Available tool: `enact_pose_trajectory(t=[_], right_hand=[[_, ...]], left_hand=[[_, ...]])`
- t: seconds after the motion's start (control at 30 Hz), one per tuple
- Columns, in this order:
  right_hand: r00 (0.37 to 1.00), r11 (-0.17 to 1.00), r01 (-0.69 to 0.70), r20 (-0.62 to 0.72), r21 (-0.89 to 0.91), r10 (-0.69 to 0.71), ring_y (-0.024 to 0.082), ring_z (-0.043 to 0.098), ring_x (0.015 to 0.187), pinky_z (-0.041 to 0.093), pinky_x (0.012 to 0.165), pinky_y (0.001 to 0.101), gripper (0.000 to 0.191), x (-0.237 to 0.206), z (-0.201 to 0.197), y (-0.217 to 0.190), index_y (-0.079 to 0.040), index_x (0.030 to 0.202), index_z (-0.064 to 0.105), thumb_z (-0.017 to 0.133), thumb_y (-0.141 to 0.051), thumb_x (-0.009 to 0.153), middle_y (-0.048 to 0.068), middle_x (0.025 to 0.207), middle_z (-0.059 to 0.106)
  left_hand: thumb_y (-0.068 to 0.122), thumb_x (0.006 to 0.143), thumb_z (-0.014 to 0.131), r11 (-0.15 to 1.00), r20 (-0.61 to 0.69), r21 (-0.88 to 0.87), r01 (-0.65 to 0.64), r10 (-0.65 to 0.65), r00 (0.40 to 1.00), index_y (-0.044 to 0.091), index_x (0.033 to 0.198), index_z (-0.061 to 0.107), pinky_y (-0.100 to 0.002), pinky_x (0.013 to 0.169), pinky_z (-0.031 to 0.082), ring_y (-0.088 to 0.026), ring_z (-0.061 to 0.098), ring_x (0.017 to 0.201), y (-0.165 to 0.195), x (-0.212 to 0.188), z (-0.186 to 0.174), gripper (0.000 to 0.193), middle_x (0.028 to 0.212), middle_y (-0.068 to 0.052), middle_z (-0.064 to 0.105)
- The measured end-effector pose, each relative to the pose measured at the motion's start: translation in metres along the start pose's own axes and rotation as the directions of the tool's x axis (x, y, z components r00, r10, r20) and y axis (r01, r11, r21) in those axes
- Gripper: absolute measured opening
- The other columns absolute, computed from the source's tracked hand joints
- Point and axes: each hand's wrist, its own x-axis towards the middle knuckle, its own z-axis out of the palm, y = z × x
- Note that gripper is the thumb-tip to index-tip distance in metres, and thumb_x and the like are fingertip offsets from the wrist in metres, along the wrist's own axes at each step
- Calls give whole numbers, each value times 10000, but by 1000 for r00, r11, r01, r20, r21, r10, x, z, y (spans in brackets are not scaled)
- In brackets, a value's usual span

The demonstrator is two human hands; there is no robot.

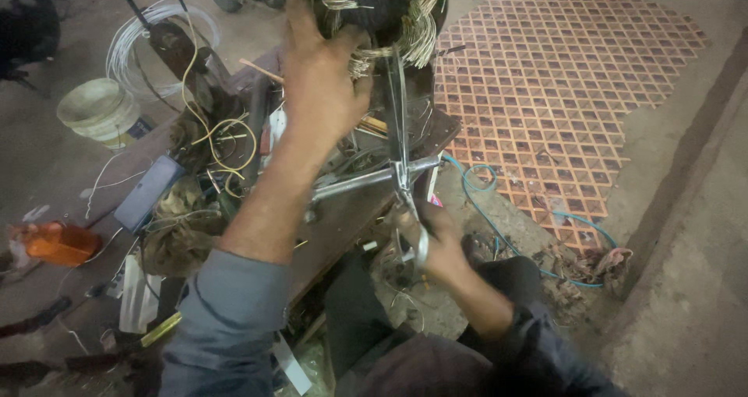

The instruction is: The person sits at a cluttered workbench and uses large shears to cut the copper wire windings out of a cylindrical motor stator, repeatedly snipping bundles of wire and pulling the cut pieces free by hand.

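Nearest the camera was the grey sleeve of the left arm, which rose from the bottom edge toward the middle of the view. Beyond it lay the cluttered wooden workbench, strewn with rags and loose wire, and to its right a red diamond-patterned floor mat covered much of the ground. At the top of the view sat a motor stator, a dark round body with bundles of pale copper winding spilling from its rim. The left hand pressed against the stator's lower left side, fingers reaching up along it and thumb spread; how firmly it gripped could not be told. From the stator a metal puller ran down toward the camera, its long axis close to vertical in the view and leaning slightly right at the bottom, with a shiny cross bar lying across it nearly level, tilted up to the right. The right hand was closed around the puller's lower end, blurred. A white plastic bucket stood at the left, with a coil of white wire behind it. A blue cable trailed over the mat's edge. A blue-grey rectangular box lay on the bench's left end, and an orange bottle lay at the far left.
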Motion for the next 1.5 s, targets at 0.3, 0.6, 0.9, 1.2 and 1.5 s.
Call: enact_pose_trajectory(t=[0.3,0.6,0.9,1.2,1.5], right_hand=[[930,932,354,-75,-77,-359,154,634,816,531,718,348,347,29,9,-11,15,1067,695,654,-323,999,80,885,700],[915,861,350,-60,-368,-398,210,630,695,505,645,395,311,78,-6,0,-14,922,708,780,-315,890,111,774,659],[966,971,218,-121,-101,-230,191,627,734,526,683,358,330,71,4,-22,-10,939,720,738,-339,929,111,778,687],[984,989,134,-107,-61,-140,168,686,906,541,832,342,492,94,3,-85,-11,1208,675,683,-439,965,105,975,752],[973,983,179,-137,-49,-184,141,621,782,547,714,347,438,86,3,-55,25,1120,712,758,-357,911,67,838,739]], left_hand=[[61,690,844,999,5,39,33,-33,999,90,1110,804,-548,1181,400,-555,368,1428,6,-3,-1,423,1603,-338,203],[4,825,799,982,-58,-164,98,-109,992,-1,1144,738,-495,1317,278,-558,276,1536,7,5,10,325,1628,-359,211],[37,826,857,979,-54,-178,102,-113,992,52,1164,770,-501,1308,242,-564,207,1536,6,0,9,349,1622,-386,168],[21,782,853,985,-104,-148,90,-106,989,77,1139,789,-494,1304,268,-549,250,1532,8,-4,16,366,1616,-366,204],[5,767,832,987,-118,-127,102,-117,986,79,1129,787,-498,1301,284,-546,267,1530,6,-5,19,373,1625,-347,216]])
